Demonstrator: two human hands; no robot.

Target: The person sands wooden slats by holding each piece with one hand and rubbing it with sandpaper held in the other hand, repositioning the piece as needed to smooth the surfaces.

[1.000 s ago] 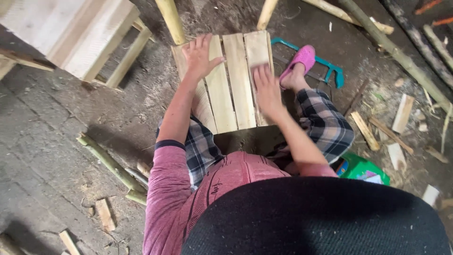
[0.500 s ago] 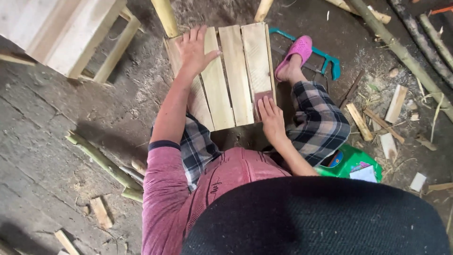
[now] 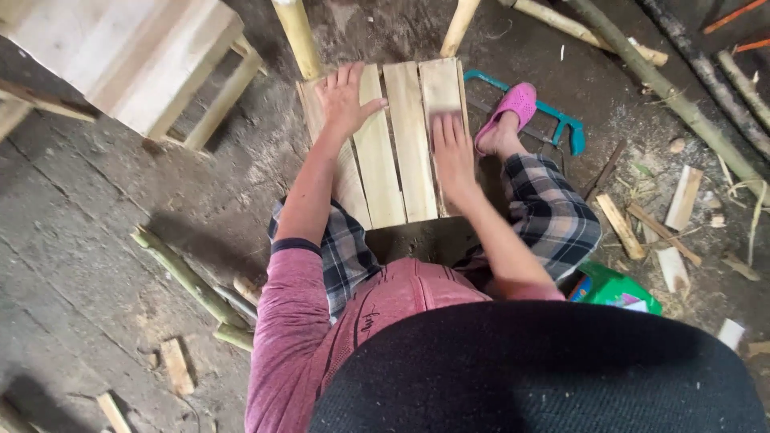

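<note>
1. Our left hand (image 3: 343,98) lies spread flat on the pale slatted wooden panel (image 3: 405,160), at twelve o'clock before our knees, bracing it steady.
2. Our right hand (image 3: 453,152) presses flat on its rightmost slat, perhaps over sandpaper; we cannot tell.

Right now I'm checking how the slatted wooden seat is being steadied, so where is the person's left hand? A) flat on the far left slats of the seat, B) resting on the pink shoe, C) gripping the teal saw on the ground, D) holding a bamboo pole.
A: the left hand lies spread flat on the far left slats of the wooden seat, while the right hand presses on the right slat.
</note>
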